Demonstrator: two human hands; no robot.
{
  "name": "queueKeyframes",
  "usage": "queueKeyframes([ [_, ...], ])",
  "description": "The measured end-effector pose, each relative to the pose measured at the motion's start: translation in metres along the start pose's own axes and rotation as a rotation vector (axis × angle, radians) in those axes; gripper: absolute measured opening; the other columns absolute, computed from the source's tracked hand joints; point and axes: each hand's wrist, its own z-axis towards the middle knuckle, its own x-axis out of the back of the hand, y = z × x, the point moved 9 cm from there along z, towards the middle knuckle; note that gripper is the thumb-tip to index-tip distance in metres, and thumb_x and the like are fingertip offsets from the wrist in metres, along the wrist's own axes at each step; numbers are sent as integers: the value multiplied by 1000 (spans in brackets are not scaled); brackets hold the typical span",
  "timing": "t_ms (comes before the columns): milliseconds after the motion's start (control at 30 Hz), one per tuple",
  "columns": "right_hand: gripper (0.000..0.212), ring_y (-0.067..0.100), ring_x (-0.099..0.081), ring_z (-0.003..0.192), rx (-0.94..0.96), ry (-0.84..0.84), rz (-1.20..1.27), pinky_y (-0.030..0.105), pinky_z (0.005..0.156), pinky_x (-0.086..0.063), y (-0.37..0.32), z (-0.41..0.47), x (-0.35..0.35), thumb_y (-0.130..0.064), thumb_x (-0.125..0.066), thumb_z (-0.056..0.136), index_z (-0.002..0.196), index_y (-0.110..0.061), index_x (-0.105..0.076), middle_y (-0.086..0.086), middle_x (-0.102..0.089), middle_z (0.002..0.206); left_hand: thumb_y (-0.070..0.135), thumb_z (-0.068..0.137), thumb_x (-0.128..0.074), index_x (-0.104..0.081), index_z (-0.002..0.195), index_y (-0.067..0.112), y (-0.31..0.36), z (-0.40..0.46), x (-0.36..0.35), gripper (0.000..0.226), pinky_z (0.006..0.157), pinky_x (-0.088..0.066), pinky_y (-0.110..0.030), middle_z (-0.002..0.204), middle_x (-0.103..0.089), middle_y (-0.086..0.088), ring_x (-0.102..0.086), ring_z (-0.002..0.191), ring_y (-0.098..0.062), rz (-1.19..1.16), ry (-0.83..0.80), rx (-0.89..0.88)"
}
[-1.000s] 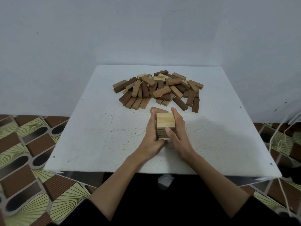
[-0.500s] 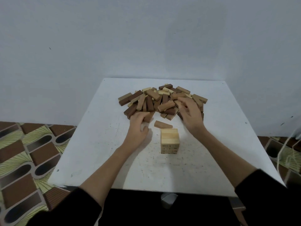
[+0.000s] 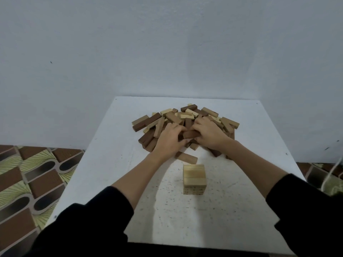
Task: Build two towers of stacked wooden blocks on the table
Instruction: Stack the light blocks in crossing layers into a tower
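Note:
A short tower of light wooden blocks (image 3: 194,179) stands on the white table (image 3: 115,164), nearer to me than the heap. A pile of loose light and dark blocks (image 3: 167,117) lies at the table's far middle. Both hands are in the pile. My left hand (image 3: 170,140) and my right hand (image 3: 208,133) together hold a dark brown block (image 3: 191,134) by its two ends, fingers curled round it. A single brown block (image 3: 186,157) lies flat between the pile and the tower.
A plain grey wall rises behind the table. Patterned brown and green floor tiles (image 3: 27,179) show to the left and right. White cords (image 3: 334,171) hang at the right edge. Bare table surface surrounds the tower.
Both hands left the tower's sides and reached forward into the pile. They now hold a dark block between them. The camera tilted up.

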Motion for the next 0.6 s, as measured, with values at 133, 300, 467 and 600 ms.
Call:
queueKeyframes([
  [133,23,22,-40,100,35,-26,-139,28,81,-29,1,2,4,-18,-59,78,98,-8,-57,4,-49,102,17,84,-69,-65,109,9,1,4,6,27,84,-25,-13,105,-59,-1,-43,100,-14,-7,27,-25],
  [300,13,19,-42,96,-47,-22,-99,25,74,-26,17,-1,17,-15,-55,81,94,-16,-53,-4,-45,96,9,82,-69,-67,102,11,-23,-2,28,21,88,-31,-15,101,-58,0,-45,99,-11,-128,88,28],
  [467,27,30,-50,93,-183,172,332,30,71,-37,42,10,42,-1,-51,82,68,-22,-42,3,-44,82,5,82,-68,-68,100,15,-43,-19,31,20,77,-32,-17,92,-58,11,-47,92,-13,-123,-27,35],
  [600,17,28,-54,82,-365,158,555,33,66,-41,56,37,31,4,-36,85,84,-13,-36,9,-43,89,4,81,-70,-68,108,10,-40,-23,26,28,81,-23,-11,101,-52,6,-37,96,-13,0,-55,-32],
])
